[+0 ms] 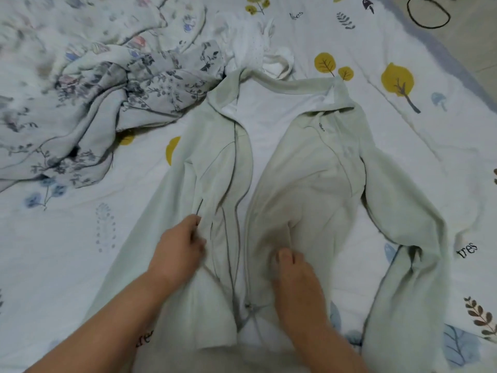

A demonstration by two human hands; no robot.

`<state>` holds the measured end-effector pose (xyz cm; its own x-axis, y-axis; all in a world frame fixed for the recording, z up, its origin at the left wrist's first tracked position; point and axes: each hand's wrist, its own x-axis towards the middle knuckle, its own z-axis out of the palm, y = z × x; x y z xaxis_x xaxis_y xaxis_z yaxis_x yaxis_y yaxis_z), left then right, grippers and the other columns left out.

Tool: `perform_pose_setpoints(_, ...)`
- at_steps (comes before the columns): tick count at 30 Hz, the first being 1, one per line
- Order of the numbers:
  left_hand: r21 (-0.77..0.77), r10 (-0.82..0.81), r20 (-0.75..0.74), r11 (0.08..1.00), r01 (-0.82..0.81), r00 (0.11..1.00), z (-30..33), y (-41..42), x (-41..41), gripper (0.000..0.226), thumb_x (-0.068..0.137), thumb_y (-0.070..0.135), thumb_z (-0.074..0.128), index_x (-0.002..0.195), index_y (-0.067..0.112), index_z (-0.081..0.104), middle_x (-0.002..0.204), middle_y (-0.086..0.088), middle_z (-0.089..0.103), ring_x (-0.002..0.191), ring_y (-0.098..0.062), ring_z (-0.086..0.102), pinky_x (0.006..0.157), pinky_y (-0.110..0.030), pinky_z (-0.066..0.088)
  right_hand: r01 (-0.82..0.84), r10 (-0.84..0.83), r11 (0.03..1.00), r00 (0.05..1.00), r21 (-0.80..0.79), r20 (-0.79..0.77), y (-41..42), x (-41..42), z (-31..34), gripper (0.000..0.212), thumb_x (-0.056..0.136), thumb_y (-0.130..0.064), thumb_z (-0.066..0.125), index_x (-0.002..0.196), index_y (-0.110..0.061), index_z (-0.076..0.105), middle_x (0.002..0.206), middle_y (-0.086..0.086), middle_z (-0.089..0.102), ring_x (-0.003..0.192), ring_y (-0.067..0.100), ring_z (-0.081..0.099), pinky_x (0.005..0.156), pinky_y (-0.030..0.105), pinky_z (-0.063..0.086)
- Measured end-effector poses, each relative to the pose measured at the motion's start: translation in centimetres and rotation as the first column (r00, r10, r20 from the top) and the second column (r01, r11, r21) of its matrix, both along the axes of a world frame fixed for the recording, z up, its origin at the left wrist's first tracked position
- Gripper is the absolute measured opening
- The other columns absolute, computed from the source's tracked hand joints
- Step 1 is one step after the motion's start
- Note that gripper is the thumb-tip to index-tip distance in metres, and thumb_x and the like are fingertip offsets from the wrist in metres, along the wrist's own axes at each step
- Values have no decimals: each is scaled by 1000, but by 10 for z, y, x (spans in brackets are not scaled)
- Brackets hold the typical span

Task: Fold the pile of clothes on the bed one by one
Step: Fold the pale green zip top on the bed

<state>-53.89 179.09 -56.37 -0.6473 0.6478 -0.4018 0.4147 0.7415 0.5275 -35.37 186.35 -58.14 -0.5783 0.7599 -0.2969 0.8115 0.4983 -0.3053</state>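
Observation:
A pale green zip jacket (309, 170) lies spread on the bed, front up and unzipped, showing its white lining; both sleeves trail toward me. My left hand (178, 246) rests on the jacket's left front panel, fingers curled against the fabric near the zip. My right hand (293, 270) lies on the right front panel with its fingers bent into the cloth, which bunches in a crease above them. Behind the collar sits a small pile of white clothes (255, 49).
A crumpled floral quilt (88, 103) fills the left and back of the bed. The white bedsheet (403, 130) printed with yellow trees and leaves shows on the right and left of the jacket. A black cable (430, 14) lies on the floor at top right.

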Motion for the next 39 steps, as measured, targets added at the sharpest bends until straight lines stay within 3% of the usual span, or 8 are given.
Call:
perform_pose_setpoints(11,-11,-254,-527,956,293,811,4,-41,7,27,73,32,51,82,8,61,78,-13,49,63,-32,50,50,-38,46,52,-38,959,998,278,-54,-19,-1,7,45,33,4,82,73,-7,65,69,12,55,56,30,52,47,28,34)
perform_pose_setpoints(14,-234,-356,-411,931,280,839,-1,-54,27,53,48,55,73,75,13,57,78,-11,52,63,-31,52,47,-36,44,25,4,972,992,232,-125,-47,-11,6,39,39,-2,86,71,-10,66,71,8,56,60,28,55,49,32,41)
perform_pose_setpoints(20,-74,-17,115,997,26,993,3,-77,5,37,77,-4,53,107,16,50,94,-11,60,79,-23,57,65,-28,43,38,12,987,950,156,-312,-89,-22,-4,13,61,-18,65,73,-16,67,73,0,58,65,20,60,59,24,47)
perform_pose_setpoints(23,82,159,536,968,-239,829,23,-84,-6,39,79,-15,52,100,18,56,97,-22,65,74,-23,61,60,-27,50,156,-218,958,942,-241,-255,-98,-35,11,15,88,-27,57,94,-18,66,89,-4,62,83,13,59,74,19,43)
perform_pose_setpoints(25,89,190,781,909,-407,595,32,-92,-8,41,82,-19,50,107,12,56,100,-27,66,75,-28,65,60,-31,55,218,-493,649,851,-729,-184,-104,-45,27,20,90,-37,57,91,-17,62,87,-2,64,82,11,57,73,23,46)
perform_pose_setpoints(28,75,173,875,875,-478,453,39,-98,-12,40,83,-19,48,112,7,54,99,-24,68,74,-27,68,61,-32,57,188,-598,513,778,-837,-192,-112,-54,33,25,87,-27,64,76,-5,61,71,8,59,68,14,50,60,33,45)
perform_pose_setpoints(33,76,216,221,968,-238,951,36,-101,-8,24,85,7,62,107,13,55,101,-10,61,79,-15,55,62,-21,44,221,-660,530,714,-819,-234,-104,-46,48,21,86,-17,64,93,2,67,92,18,70,88,31,67,81,45,55)
perform_pose_setpoints(39,284,104,-56,955,-85,993,79,-109,43,23,84,39,53,69,21,52,64,3,53,59,-10,48,53,-18,32,40,-824,221,542,-974,-165,-86,-29,74,25,96,-2,42,110,-11,61,105,8,70,99,23,66,75,31,56)
